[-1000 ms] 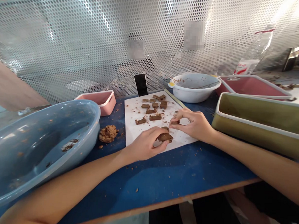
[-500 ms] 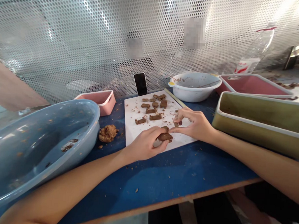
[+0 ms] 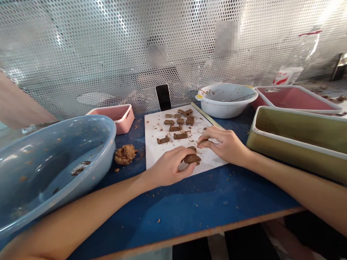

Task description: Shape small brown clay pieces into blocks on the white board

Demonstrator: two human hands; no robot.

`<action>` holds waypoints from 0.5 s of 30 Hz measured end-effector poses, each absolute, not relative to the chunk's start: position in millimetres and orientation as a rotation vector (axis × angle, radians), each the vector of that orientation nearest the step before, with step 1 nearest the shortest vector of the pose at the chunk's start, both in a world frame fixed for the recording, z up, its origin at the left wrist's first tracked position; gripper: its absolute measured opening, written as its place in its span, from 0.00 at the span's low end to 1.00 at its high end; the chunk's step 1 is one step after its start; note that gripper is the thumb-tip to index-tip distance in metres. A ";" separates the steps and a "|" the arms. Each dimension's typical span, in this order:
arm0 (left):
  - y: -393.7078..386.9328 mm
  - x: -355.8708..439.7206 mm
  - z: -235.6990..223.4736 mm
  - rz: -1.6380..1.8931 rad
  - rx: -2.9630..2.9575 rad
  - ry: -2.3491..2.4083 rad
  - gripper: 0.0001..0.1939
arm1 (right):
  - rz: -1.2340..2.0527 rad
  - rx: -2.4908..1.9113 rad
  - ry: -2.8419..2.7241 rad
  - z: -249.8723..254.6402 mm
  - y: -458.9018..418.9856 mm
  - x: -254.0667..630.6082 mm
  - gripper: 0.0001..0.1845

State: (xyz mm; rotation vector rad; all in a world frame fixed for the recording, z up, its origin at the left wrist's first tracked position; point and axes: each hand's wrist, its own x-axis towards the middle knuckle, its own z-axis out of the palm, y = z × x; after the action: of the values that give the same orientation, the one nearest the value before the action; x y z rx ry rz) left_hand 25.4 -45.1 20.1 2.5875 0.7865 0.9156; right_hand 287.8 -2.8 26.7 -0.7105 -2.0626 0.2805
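My left hand (image 3: 170, 166) is closed around a brown lump of clay (image 3: 191, 158) over the front part of a white board (image 3: 155, 158). Just right of that lump, my right hand (image 3: 220, 141) has thumb and fingertips pinched together; what they hold, if anything, is too small to tell. Several shaped clay pieces (image 3: 180, 135) lie in loose rows on the board behind my hands, with crumbs scattered among them. Left of the board, a rough ball of clay (image 3: 125, 154) rests on the blue table (image 3: 187, 207).
A large blue basin (image 3: 104, 142) stands at left, a small pink box (image 3: 125, 118) behind it. A phone (image 3: 163, 97) leans against the perforated metal screen (image 3: 114, 47). At right are a white basin (image 3: 226, 108), an olive box (image 3: 299, 149), a pink tray (image 3: 301, 99) and a plastic bottle (image 3: 297, 62).
My right thumb and fingers have come together from a wider pinch, and the small clay bit seen between them is now hidden. My left hand and its clay stay almost still.
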 end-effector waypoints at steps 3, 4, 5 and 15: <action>-45.0 25.4 20.1 0.919 2.590 0.777 0.11 | 0.279 -0.666 -2.116 29.3 -3.5 288.6 0.10; -45.0 25.5 20.2 0.917 2.590 0.773 0.11 | 0.277 -0.654 -2.131 30.0 -3.6 288.8 0.11; -45.1 25.7 20.5 0.914 2.588 0.771 0.11 | 0.277 -0.650 -2.142 30.4 -3.5 288.8 0.13; -44.5 25.4 19.6 0.918 2.579 0.758 0.10 | 0.298 -0.740 -2.057 24.9 -3.7 289.2 0.11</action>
State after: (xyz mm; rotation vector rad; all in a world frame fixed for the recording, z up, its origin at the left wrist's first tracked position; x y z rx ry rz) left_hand 25.4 -44.5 19.6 2.5790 0.7583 0.9182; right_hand 289.2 -3.7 24.9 -0.7399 -2.0571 0.2980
